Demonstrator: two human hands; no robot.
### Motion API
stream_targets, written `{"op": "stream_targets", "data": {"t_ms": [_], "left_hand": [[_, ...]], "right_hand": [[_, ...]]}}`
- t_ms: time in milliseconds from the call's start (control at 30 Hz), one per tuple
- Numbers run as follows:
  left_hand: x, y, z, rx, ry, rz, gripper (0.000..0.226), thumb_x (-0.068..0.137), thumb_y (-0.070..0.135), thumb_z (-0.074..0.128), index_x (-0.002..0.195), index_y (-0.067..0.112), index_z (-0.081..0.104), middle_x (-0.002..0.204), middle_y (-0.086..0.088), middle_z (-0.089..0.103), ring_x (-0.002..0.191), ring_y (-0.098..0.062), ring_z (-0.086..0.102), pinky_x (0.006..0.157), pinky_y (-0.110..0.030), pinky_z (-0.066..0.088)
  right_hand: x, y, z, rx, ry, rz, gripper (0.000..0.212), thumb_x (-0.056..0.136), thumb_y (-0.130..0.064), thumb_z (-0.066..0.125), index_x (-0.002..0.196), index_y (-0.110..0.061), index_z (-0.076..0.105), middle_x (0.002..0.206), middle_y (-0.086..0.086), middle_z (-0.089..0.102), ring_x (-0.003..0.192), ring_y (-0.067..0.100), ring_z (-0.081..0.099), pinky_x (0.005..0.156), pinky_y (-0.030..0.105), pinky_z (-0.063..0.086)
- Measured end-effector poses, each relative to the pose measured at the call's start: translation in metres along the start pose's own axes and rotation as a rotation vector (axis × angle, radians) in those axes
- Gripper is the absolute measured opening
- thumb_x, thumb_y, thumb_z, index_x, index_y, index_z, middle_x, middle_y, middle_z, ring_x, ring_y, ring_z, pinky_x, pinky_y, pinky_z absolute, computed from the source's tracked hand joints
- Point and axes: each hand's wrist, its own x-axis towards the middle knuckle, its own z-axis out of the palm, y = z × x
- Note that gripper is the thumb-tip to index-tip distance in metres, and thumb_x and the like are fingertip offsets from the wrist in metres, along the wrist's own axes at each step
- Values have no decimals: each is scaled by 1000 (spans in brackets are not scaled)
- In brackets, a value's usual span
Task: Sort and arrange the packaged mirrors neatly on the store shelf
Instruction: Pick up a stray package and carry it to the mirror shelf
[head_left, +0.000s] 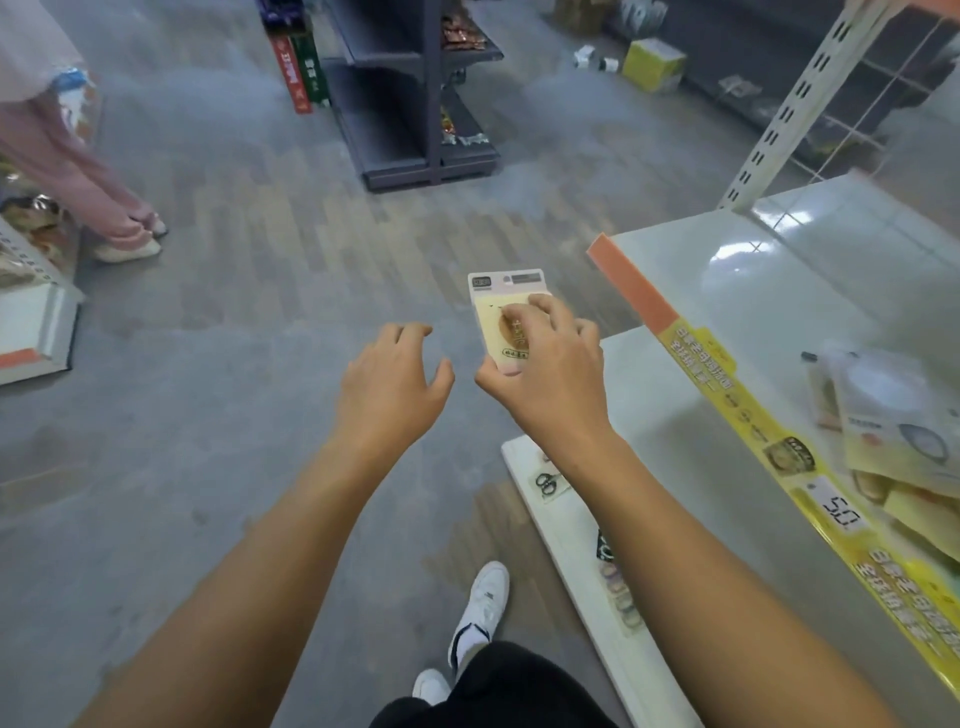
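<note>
- Head view: the right hand (545, 364) pinches a mirror pack (506, 312) by its lower part, thumb under the near edge and fingers curled over the printed face. The pack is held out over the floor, just off the front edge of the shelf (727, 291), its header card pointing away from the person.
- The grip looks chosen to keep the pack flat and face-up, probably so the label can be read and matched before it goes down.
- The left hand (395, 379) hovers just beside the pack with its fingers loosely spread and nothing in it. My guess is that it is ready to take or steady the pack.
- On the shelf's near right corner lies a loose pile of packs (893, 431), overlapping and skewed. They sit behind the yellow price strip (769, 441), which runs along the front edge. This pile seems to be what still needs sorting.
- The far part of the shelf is bare and glossy, so a tidy row could plausibly start there.
- A lower shelf (576, 519) juts out below, with small items along its edge that are too blurred to name.
- Another person's legs (88, 182) stand at the far left of the floor, well apart from the work.
- A dark rack (415, 93) stands farther back.
</note>
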Motion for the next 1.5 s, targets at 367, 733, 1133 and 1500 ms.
{"op": "stream_targets", "data": {"t_ms": [367, 733, 1133, 1500], "left_hand": [[122, 49, 21, 57, -39, 141, 47, 92, 41, 50, 132, 17, 48, 129, -4, 54, 110, -27, 57, 87, -40, 48], [215, 134, 64, -9, -116, 360, 47, 91, 42, 49, 132, 19, 48, 130, -4, 53, 113, -28, 55, 89, -41, 47], [298, 222, 112, -113, -358, 788, 45, 92, 43, 49, 131, 23, 49, 132, 0, 51, 107, -27, 58, 85, -39, 45], [314, 245, 135, -159, -485, 1072, 42, 92, 38, 50, 130, 19, 51, 131, -3, 54, 108, -29, 58, 84, -40, 48]], "right_hand": [[102, 56, 6, 45, 74, 125, 49, 74, -39, 68, 120, -21, 62, 129, -4, 51, 97, 19, 35, 81, 19, 21], [155, 123, -20, -65, 153, 334, 50, 75, -43, 65, 122, -26, 58, 134, -10, 45, 111, 28, 38, 94, 34, 38], [186, 158, -24, -221, 375, 785, 50, 73, -39, 66, 121, -25, 59, 139, -8, 44, 115, 31, 39, 99, 37, 37], [184, 158, -11, -310, 538, 1048, 49, 67, -41, 61, 112, -20, 64, 133, -1, 50, 108, 38, 49, 95, 40, 37]]}}
